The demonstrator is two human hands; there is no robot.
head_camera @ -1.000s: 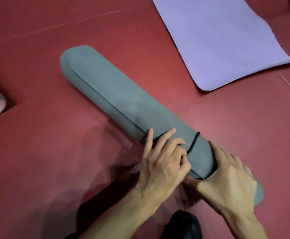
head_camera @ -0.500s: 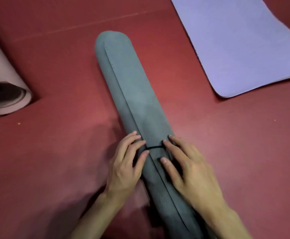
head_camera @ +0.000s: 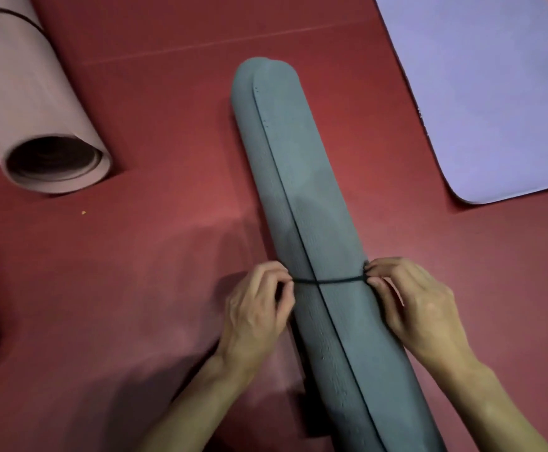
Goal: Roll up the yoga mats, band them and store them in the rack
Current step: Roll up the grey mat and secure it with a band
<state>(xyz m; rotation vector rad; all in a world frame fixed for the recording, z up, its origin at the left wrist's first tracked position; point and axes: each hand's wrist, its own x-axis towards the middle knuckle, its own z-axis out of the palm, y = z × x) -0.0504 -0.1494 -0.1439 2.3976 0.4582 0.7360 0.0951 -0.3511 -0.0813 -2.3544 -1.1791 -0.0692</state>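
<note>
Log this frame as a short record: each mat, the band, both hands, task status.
grey mat: rolled, on the red floor
black band: stretched across the roll's top, nearer the person's end
left hand: pinches the band at the roll's left side
right hand: pinches the band at the roll's right side
pink mat: rolled, left of the grey mat, dark cord round its far end
purple mat: flat, unrolled, upper right
rack: not in view
status: grey mat being banded; purple mat not yet rolled

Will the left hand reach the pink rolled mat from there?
Probably yes: only bare floor lies between the left hand and pink rolled mat, but it pinches the band now.
</note>
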